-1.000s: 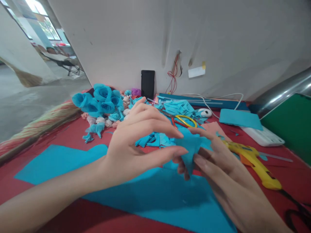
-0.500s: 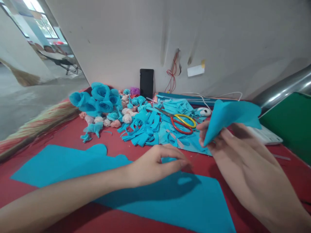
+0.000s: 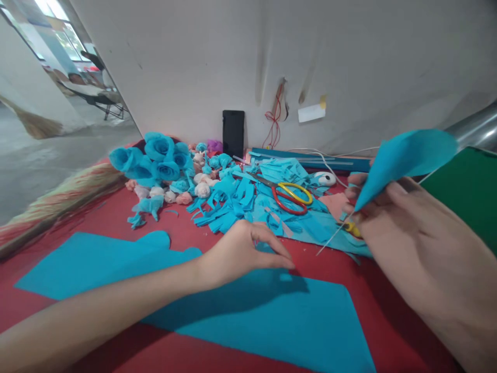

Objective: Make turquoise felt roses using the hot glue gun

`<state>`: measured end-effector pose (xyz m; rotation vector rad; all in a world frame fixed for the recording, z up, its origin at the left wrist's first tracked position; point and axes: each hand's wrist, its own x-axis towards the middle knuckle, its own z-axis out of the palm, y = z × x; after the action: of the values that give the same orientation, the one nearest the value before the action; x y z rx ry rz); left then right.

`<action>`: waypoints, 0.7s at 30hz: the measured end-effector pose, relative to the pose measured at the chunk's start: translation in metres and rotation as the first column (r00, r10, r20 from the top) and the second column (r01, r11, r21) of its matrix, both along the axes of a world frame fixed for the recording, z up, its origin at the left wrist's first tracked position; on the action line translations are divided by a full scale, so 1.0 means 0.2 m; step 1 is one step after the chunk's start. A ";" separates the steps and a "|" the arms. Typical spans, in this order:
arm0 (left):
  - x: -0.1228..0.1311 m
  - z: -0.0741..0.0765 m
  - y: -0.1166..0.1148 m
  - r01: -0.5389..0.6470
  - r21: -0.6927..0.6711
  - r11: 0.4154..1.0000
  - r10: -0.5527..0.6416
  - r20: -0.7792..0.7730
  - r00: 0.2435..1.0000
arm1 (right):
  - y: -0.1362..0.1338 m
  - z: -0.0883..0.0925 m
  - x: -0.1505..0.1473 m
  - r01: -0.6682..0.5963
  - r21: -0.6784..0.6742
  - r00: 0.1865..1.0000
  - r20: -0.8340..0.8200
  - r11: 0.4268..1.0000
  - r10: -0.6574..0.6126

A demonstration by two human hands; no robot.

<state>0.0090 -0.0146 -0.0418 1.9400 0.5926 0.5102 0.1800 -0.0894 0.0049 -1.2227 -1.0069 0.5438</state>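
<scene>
My right hand [image 3: 415,233] is closed around the pointed base of a blue crepe-paper petal [image 3: 411,155], whose rounded end flares up and right. From that base a thin pale thread or wire [image 3: 330,239] slants down to the left. My left hand [image 3: 248,254] hovers over a large blue crepe-paper sheet [image 3: 264,316], thumb and forefinger brought together in a pinch. Whether the thin line reaches those fingertips cannot be made out. Lobed pieces of blue paper [image 3: 155,241] lie at the sheet's far edge.
Scissors [image 3: 289,199] with red and yellow handles rest on blue paper scraps [image 3: 229,202]. Blue paper roses [image 3: 159,147] and small pink and white ones [image 3: 184,198] are heaped left. A phone [image 3: 233,132] leans on the wall. A green board [image 3: 466,191] stands right.
My right hand has moved right and up with the petal, turning it. The thin pale line now shows below its base. My left hand has shifted slightly left.
</scene>
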 end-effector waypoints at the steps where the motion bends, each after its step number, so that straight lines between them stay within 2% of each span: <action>1: 0.00 0.00 0.01 -0.016 0.008 1.000 0.017 -0.007 1.000 | 0.00 0.01 0.00 0.032 -0.010 0.998 0.059 0.999 -0.031; 4: -0.01 0.02 0.05 -0.053 0.033 0.998 0.053 -0.022 0.998 | -0.01 0.02 0.00 0.055 -0.029 0.993 0.103 0.998 -0.052; 6: -0.02 0.04 0.07 -0.064 0.050 0.997 0.065 -0.021 0.998 | -0.01 0.03 0.00 0.066 -0.037 0.996 0.055 0.997 -0.064; 11: -0.04 0.09 0.12 -0.077 0.093 0.993 0.079 -0.014 0.997 | 0.01 -0.01 0.02 -0.127 0.074 0.959 -0.245 0.989 0.141; 16: -0.07 0.10 0.16 -0.062 0.156 0.986 0.066 -0.020 0.998 | 0.02 -0.04 0.03 -0.193 0.093 0.943 -0.256 0.977 0.211; 21: -0.08 0.10 0.17 -0.024 0.169 0.985 0.030 -0.034 0.999 | 0.02 -0.03 0.02 -0.188 0.085 0.940 -0.275 0.979 0.204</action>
<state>-0.0067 0.0187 -0.0220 2.1081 0.6170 0.5583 0.1842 -0.0855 -0.0016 -0.9651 -0.8973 0.8163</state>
